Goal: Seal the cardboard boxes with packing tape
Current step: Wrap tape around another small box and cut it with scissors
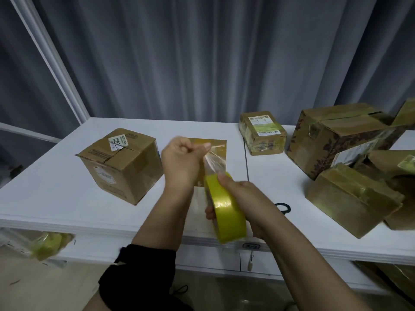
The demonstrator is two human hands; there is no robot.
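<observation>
looked about midway through the job. gripped on edge in the right hand (244, 196), fingers curled round the rim: a roll of yellow-tinted clear packing tape (226, 212), held above the near edge of a white table (67, 198). pinched between thumb and fingers of the left hand (182, 160), just up and left of the roll: the tape's free end, drawn out as a short clear strip (213, 160) and not yet stuck to anything.

directly behind both hands, mostly hidden: a flat brown cardboard box (215, 143), probably next for sealing. well left of the left hand: a cube-shaped brown cardboard box (125, 167), top flaps shut, centre seam seemingly untaped. well right of the right hand, heaped together: brown boxes wrapped in glossy yellowish tape (350, 198), seemingly sealed already. beyond the right hand, further back: a small taped cardboard box (262, 135).

readable writing: digits resembling "2001" on a torn white sticker (116, 141) atop the cube-shaped box; a barcode and a handwritten mark, possibly "1-3", on the small box's label (263, 125). remaining print too blurred to read.
</observation>
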